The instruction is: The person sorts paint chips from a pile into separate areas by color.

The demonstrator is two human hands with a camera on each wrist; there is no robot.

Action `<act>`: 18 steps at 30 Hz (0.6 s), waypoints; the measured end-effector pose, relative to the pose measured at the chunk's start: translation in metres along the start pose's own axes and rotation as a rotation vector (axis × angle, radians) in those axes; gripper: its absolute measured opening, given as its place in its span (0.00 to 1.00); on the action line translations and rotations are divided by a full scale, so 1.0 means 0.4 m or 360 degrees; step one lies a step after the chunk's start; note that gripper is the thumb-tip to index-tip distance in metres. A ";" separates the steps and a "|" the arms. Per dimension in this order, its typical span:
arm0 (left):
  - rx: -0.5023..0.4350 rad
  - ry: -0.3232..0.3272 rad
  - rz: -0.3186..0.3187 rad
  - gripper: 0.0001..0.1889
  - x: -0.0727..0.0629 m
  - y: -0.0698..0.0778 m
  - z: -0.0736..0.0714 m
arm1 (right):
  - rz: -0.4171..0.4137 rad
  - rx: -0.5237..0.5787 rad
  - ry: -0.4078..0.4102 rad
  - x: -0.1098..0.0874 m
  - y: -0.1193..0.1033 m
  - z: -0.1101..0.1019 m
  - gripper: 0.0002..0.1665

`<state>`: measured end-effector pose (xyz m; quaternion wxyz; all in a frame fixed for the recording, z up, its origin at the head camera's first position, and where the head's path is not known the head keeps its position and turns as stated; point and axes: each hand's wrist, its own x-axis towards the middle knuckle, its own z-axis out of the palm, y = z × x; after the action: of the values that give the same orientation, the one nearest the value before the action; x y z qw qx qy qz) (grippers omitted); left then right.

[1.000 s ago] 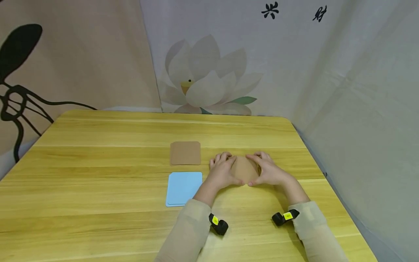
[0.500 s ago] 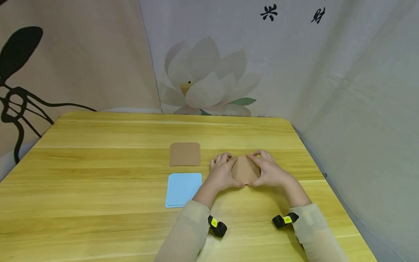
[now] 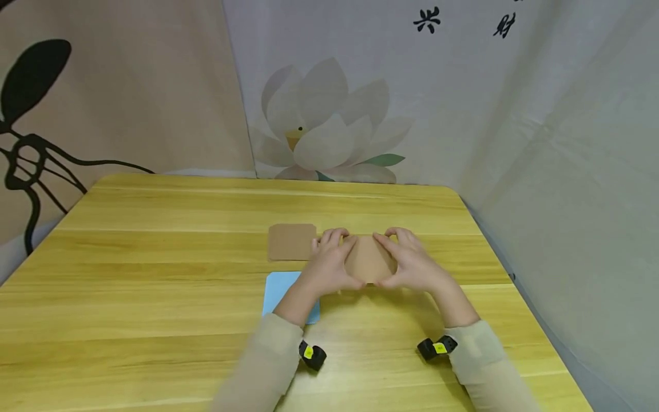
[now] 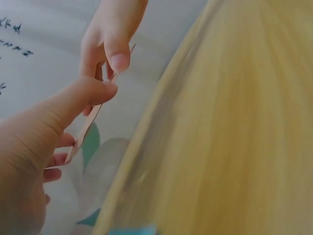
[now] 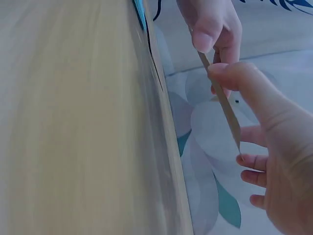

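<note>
A thin brown square card [image 3: 369, 260] spans the gap between the two hands in the head view. My left hand [image 3: 329, 266] pinches its left side, thumb along the near edge and fingers at the far edge. On the opposite side my right hand [image 3: 417, 266] holds it the same way. Both wrist views show the card [image 5: 227, 107] edge-on, raised off the tabletop, with the thumbs close together at its near edge. Another brown square card [image 3: 292, 241] lies flat, just left of the left fingertips. The left forearm partly covers a light blue card [image 3: 280, 289] lying nearer.
Everything is on a wide wood-grain table [image 3: 154, 286] with rounded far corners. A pale curtain [image 3: 561, 171] with a printed lotus hangs behind and to the right. Each wrist wears a small black camera [image 3: 314, 357].
Both hands have moved left and slightly away with the brown card, lifting it off the table. The left hand now reaches the edge of the lying brown card and hides more of the blue one.
</note>
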<state>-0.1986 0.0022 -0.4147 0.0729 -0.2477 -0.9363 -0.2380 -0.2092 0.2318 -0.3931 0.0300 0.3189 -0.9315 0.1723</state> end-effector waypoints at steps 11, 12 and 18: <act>-0.0037 0.0042 -0.0011 0.50 -0.040 -0.134 -0.066 | -0.0021 -0.0091 -0.0010 0.117 -0.084 0.059 0.60; -0.0027 0.0041 -0.0009 0.50 -0.044 -0.148 -0.071 | -0.0027 -0.0100 -0.0013 0.128 -0.092 0.066 0.60; -0.0035 0.0051 -0.0005 0.50 -0.054 -0.216 -0.109 | -0.0016 -0.0095 -0.0009 0.192 -0.131 0.095 0.59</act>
<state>-0.2223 -0.0941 -0.4174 0.0847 -0.2432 -0.9327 -0.2523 -0.2365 0.1355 -0.4001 0.0377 0.3232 -0.9346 0.1434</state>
